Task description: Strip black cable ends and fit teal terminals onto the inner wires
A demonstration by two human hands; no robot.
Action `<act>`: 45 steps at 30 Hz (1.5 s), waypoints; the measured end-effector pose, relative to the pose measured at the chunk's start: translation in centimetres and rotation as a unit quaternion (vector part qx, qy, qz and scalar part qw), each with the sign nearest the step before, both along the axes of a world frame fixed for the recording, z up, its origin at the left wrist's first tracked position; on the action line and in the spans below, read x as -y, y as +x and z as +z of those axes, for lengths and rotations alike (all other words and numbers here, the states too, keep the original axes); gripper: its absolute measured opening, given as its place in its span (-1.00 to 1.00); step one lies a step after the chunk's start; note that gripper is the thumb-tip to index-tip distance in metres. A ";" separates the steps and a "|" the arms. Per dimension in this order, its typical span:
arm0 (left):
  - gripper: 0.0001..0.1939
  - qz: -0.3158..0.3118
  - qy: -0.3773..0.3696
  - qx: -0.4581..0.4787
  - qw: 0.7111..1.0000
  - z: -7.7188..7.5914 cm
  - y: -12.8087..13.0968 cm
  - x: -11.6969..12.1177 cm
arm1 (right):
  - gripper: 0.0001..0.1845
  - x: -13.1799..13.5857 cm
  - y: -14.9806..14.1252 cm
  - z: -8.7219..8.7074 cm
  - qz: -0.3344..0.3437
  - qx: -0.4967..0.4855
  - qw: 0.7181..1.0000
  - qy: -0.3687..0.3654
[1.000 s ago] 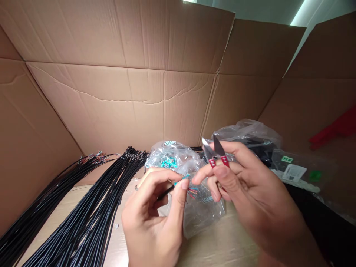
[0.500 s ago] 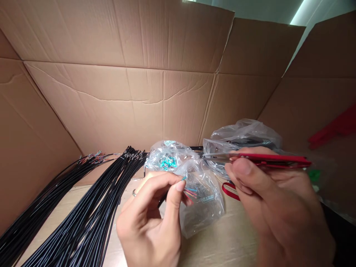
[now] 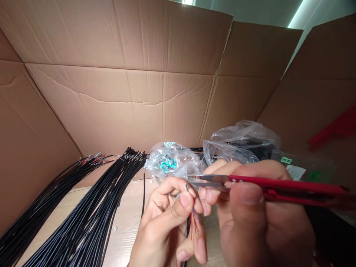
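Observation:
My left hand (image 3: pixel 172 218) is closed on a black cable whose thin coloured wires (image 3: pixel 194 224) fan out below the fingers. One blue wire (image 3: pixel 186 187) sticks up between its thumb and forefinger. My right hand (image 3: pixel 250 207) grips red-handled thread snips (image 3: pixel 278 187), with the thumb in front and fingers behind. The two metal blades (image 3: pixel 211 179) point left, slightly apart, close to the blue wire's tip. Whether they touch the wire, I cannot tell. Most of the held cable is hidden by my left hand.
Bundles of black cables (image 3: pixel 83 218) lie at the left, some with bare coloured wire ends. Behind my hands sit a clear bag of turquoise parts (image 3: pixel 168 164) and more plastic bags (image 3: pixel 244 144). Cardboard walls (image 3: pixel 139 85) enclose the table (image 3: pixel 125 222). Something red (image 3: pixel 333 128) shows at the right.
My right hand has brought the snips left and nearer, so the blades are now by my left fingers. My left hand has turned and shifted right, with the coloured wires now hanging down.

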State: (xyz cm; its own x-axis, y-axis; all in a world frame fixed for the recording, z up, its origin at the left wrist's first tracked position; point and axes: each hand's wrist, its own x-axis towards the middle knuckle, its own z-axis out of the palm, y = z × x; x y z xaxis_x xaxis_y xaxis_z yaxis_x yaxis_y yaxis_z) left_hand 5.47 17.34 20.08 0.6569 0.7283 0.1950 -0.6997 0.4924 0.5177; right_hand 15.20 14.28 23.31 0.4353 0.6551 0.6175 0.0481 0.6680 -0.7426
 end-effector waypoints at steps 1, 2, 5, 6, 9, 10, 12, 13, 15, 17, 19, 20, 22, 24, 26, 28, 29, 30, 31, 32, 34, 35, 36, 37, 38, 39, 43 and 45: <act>-0.85 -0.002 -0.003 0.002 1.000 -0.1 0.0 0.0 | -0.79 0.0 -0.2 0.0 -0.006 0.004 1.000 0.006; -0.84 -0.005 -0.004 0.001 1.000 -0.2 0.0 0.1 | -0.79 0.0 -0.2 0.1 -0.010 0.006 1.000 0.011; -0.83 -0.018 0.001 0.001 1.000 -0.2 0.0 0.2 | -0.76 0.1 -0.2 0.2 -0.011 0.020 1.000 0.011; -0.82 -0.017 0.003 -0.004 1.000 -0.1 0.0 0.2 | -0.75 0.1 0.0 0.2 -0.008 0.026 1.000 0.005; -0.83 -0.009 -0.002 -0.021 1.000 0.0 0.1 0.2 | -0.73 0.3 0.3 0.2 0.002 0.034 0.999 -0.025; -0.84 -0.008 -0.005 -0.022 1.000 0.0 0.1 0.2 | -0.74 0.3 0.4 0.2 0.005 0.030 0.999 -0.033; -0.85 -0.012 -0.003 -0.011 1.000 -0.1 0.1 0.1 | -0.75 0.3 0.5 0.2 0.007 0.022 0.999 -0.037; -0.85 -0.014 -0.002 -0.006 1.000 -0.1 0.1 0.1 | -0.75 0.3 0.5 0.2 0.008 0.021 0.999 -0.033; -0.84 -0.013 0.001 -0.003 1.000 -0.2 0.1 0.2 | -0.75 0.3 0.4 0.2 0.012 0.027 0.999 -0.020; -0.83 -0.017 0.006 -0.003 1.000 -0.1 0.1 0.3 | -0.75 0.4 0.4 0.3 0.012 0.032 0.999 -0.020; -0.82 -0.019 0.008 -0.005 1.000 0.1 0.1 0.4 | -0.74 0.5 0.3 0.4 0.001 0.035 0.999 -0.032; -0.81 -0.018 0.008 -0.006 1.000 0.2 0.1 0.4 | -0.73 0.6 0.2 0.5 -0.004 0.037 0.999 -0.038; -0.81 -0.009 0.003 -0.009 1.000 0.3 0.2 0.4 | -0.71 0.8 0.2 0.6 -0.013 0.050 0.998 -0.045; -0.80 -0.007 0.005 -0.006 1.000 0.2 0.3 0.2 | -0.73 0.9 0.1 0.8 -0.026 0.070 0.996 -0.047; -0.80 -0.016 0.009 -0.001 1.000 0.1 0.3 0.0 | -0.77 0.9 0.1 0.9 -0.044 0.087 0.994 -0.049; -0.81 -0.020 0.009 0.003 1.000 0.1 0.3 0.0 | -0.77 1.0 0.1 0.9 -0.051 0.097 0.993 -0.054; -0.81 -0.019 0.009 0.000 1.000 0.1 0.3 0.0 | -0.76 1.1 0.1 0.9 -0.050 0.100 0.992 -0.059; -0.80 -0.017 0.011 -0.001 1.000 0.2 0.2 0.1 | -0.75 1.2 0.1 0.9 -0.048 0.102 0.992 -0.064; -0.80 -0.017 0.013 -0.003 1.000 0.3 0.2 0.1 | -0.75 1.2 0.1 0.9 -0.048 0.103 0.991 -0.068; -0.80 -0.018 0.012 -0.006 1.000 0.3 0.2 0.2 | -0.74 1.2 0.0 0.9 -0.049 0.103 0.991 -0.068; -0.78 -0.023 0.016 -0.007 1.000 0.4 0.2 0.2 | -0.75 1.2 -0.2 1.0 -0.052 0.097 0.992 -0.058; -0.78 -0.026 0.014 -0.007 1.000 0.4 0.3 0.2 | -0.75 1.1 -0.3 1.0 -0.053 0.089 0.993 -0.053; -0.78 -0.026 0.012 -0.008 1.000 0.4 0.3 0.2 | -0.74 1.1 -0.5 1.1 -0.051 0.075 0.995 -0.052; -0.78 -0.024 0.008 -0.008 1.000 0.4 0.3 0.2 | -0.74 1.1 -0.6 1.1 -0.046 0.058 0.996 -0.052; -0.78 -0.021 0.004 -0.009 1.000 0.4 0.3 0.2 | -0.75 1.0 -0.7 1.2 -0.042 0.043 0.997 -0.051; -0.79 -0.019 0.000 -0.008 1.000 0.4 0.2 0.3 | -0.75 1.0 -0.8 1.2 -0.036 0.032 0.998 -0.049; -0.79 -0.020 -0.005 -0.006 1.000 0.3 0.0 0.4 | -0.74 1.1 -0.7 1.2 -0.023 0.029 0.998 -0.048; -0.77 -0.022 -0.008 -0.008 1.000 0.2 -0.1 0.4 | -0.72 1.2 -0.8 1.1 -0.034 0.031 0.998 -0.053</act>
State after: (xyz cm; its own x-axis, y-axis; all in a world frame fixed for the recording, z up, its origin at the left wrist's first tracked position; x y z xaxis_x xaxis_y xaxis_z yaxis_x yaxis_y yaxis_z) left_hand 5.38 16.92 20.28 0.6918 0.7011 0.1731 -0.6685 0.5311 0.5206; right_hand 14.45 13.13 24.44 0.4448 0.6886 0.5728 0.1388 0.5788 -0.8036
